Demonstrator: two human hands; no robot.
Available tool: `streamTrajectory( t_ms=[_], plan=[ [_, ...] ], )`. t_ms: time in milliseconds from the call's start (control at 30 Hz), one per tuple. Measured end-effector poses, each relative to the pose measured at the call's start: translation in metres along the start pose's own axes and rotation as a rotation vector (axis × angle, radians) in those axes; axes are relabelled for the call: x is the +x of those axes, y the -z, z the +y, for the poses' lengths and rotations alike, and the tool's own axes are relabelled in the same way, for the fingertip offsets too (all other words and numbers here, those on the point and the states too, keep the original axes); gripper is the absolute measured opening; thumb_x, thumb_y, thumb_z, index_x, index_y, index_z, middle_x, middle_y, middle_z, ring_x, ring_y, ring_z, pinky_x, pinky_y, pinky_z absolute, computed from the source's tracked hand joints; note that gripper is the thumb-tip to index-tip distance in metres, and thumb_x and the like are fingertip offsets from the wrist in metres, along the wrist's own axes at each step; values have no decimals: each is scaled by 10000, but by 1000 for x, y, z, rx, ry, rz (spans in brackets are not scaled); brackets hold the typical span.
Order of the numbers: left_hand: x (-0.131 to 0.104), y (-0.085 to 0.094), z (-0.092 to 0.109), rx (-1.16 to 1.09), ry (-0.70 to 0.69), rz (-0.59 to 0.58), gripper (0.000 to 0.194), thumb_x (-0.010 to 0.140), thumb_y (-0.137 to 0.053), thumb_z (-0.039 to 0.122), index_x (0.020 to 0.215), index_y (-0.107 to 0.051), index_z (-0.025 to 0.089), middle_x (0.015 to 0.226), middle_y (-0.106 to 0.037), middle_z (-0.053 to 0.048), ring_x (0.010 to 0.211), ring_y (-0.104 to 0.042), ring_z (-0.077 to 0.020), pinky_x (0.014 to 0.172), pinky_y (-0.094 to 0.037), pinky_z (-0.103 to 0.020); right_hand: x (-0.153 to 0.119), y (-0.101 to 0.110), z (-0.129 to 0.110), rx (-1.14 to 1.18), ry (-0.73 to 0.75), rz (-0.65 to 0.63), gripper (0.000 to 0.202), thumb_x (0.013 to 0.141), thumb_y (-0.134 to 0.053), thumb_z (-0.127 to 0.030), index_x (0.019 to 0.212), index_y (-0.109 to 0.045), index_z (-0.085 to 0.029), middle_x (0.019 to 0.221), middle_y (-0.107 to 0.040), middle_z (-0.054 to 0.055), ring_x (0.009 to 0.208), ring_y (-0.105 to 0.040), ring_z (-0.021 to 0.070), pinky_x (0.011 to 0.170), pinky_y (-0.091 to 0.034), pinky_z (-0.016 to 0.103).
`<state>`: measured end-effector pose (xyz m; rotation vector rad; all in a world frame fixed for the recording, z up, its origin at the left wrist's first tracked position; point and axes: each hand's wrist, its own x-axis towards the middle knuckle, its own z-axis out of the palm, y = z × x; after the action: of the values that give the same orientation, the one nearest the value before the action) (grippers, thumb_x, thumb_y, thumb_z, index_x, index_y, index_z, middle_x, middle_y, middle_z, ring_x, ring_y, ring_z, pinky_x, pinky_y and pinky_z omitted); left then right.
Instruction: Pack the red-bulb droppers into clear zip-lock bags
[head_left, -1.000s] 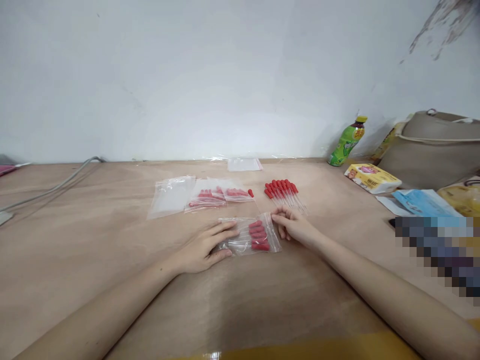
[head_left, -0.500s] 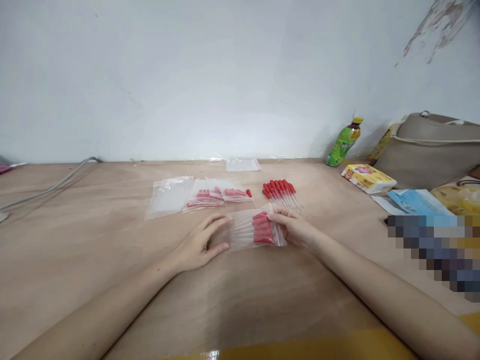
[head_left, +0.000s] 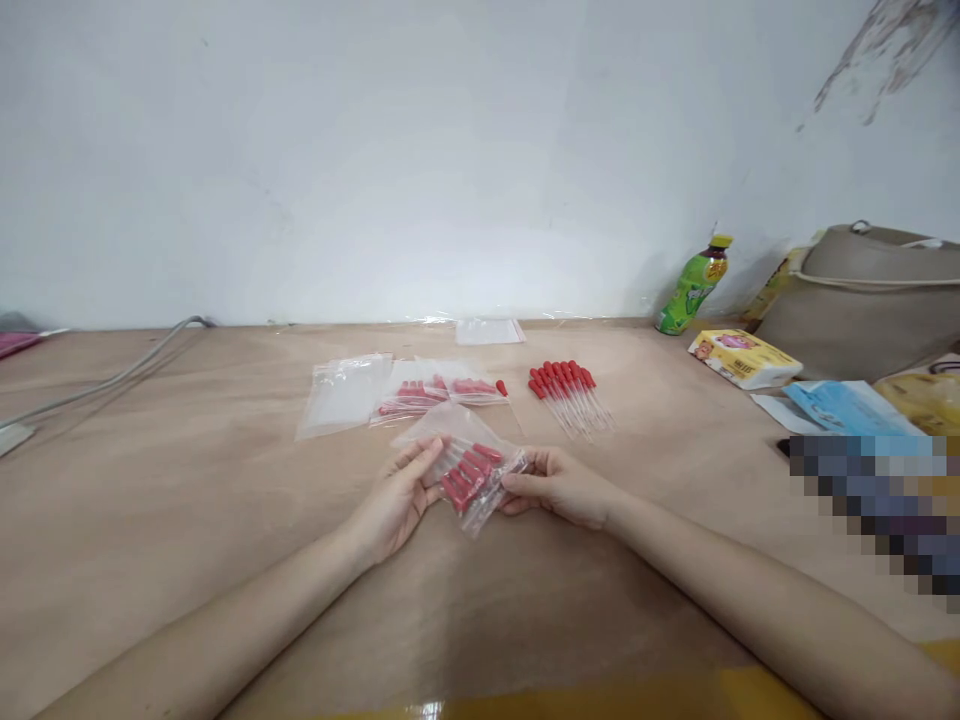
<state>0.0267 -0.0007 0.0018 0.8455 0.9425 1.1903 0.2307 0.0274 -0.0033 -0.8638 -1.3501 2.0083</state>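
Observation:
A clear zip bag [head_left: 469, 475] holding several red-bulbed droppers is tilted between both hands, its zip end toward me. My left hand [head_left: 401, 498] pinches the bag's left side between thumb and fingers. At the bag's right corner, my right hand [head_left: 555, 487] grips the zip edge. Beyond the hands lie filled bags [head_left: 420, 390] with red droppers inside, overlapping flat bags [head_left: 343, 393] on their left. One loose dropper [head_left: 502, 387] rests beside the filled bags. Farther right, a pile of loose red-bulbed droppers [head_left: 566, 385] is fanned on the table.
Another flat bag [head_left: 490, 331] lies near the wall. On the right are a green bottle [head_left: 691, 287], a yellow tissue pack [head_left: 744, 358], a grey-brown bag [head_left: 862, 300] and a blue packet [head_left: 851, 407]. A grey cable [head_left: 120, 370] runs along the left.
The bag has been turned so its zip end points toward me, and it has moved a little left. My left hand has closed on its side; my right hand has shifted left and nearer.

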Motion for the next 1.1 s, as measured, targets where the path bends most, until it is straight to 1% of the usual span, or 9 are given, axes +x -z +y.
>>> streamTrajectory(
  t_ms=[100, 167, 333, 467, 567, 700, 833, 933, 1100],
  plan=[
    [4, 9, 8, 19, -49, 224, 193, 672, -712, 167, 778, -551, 161, 684, -644, 7, 569, -621, -110, 540, -515, -199, 1, 6, -1, -179, 54, 152, 317, 620, -714, -392, 722, -543, -146, 562, -599, -18, 527, -574, 85, 536, -474, 206],
    [8, 19, 24, 96, -93, 279, 231, 642, -726, 158, 782, -541, 161, 639, -627, 17, 508, -601, -103, 486, -502, -188, 1, 16, -3, -257, 137, 298, 339, 612, -702, -428, 714, -525, -158, 523, -550, -44, 454, -514, 66, 441, -411, 181],
    [28, 53, 80, 324, -257, 305, 245, 674, -677, 161, 880, -544, 176, 739, -611, 48, 521, -570, -44, 524, -487, -140, 1, 39, -7, -287, 251, 510, 363, 599, -684, -464, 724, -516, -167, 631, -566, -20, 431, -461, 51, 378, -341, 181],
    [62, 72, 106, 522, -182, 227, 311, 709, -635, 163, 1010, -554, 162, 725, -600, 24, 541, -573, -68, 549, -491, -183, 0, 41, -6, -284, 228, 519, 379, 593, -679, -482, 723, -503, -172, 619, -555, -23, 429, -452, 49, 377, -333, 176],
    [93, 81, 107, 734, -125, 191, 462, 676, -669, 189, 1119, -539, 168, 835, -628, -29, 641, -613, -129, 619, -511, -258, 1, 38, -6, -305, 224, 509, 375, 588, -676, -485, 714, -510, -172, 615, -554, -20, 445, -453, 53, 389, -343, 179],
    [115, 95, 102, 1064, -152, 313, 598, 601, -726, 294, 1157, -540, 179, 1065, -584, -106, 873, -604, -245, 755, -484, -347, 1, 37, -6, -325, 224, 496, 369, 591, -666, -484, 706, -506, -173, 598, -543, -25, 446, -445, 56, 405, -353, 190],
    [105, 120, 96, 1324, -226, 474, 491, 733, -577, 379, 1159, -531, 137, 1256, -475, -144, 1187, -401, -323, 989, -296, -417, 3, 37, -4, -391, 258, 487, 337, 614, -644, -469, 698, -509, -172, 566, -507, -37, 449, -435, 61, 416, -353, 197],
    [90, 139, 85, 1453, -203, 531, 487, 796, -463, 361, 1184, -491, 69, 1323, -398, -198, 1278, -264, -347, 1029, -204, -456, 4, 38, 0, -468, 278, 486, 304, 648, -619, -454, 705, -522, -172, 575, -511, -29, 458, -441, 68, 428, -359, 205],
    [79, 154, 70, 1569, -162, 524, 386, 817, -398, 343, 1055, -570, 93, 1242, -488, -187, 1220, -369, -342, 1002, -256, -445, 7, 42, 8, -623, 344, 500, 233, 702, -582, -405, 734, -553, -176, 599, -543, -5, 494, -465, 95, 458, -384, 221]
  ],
)
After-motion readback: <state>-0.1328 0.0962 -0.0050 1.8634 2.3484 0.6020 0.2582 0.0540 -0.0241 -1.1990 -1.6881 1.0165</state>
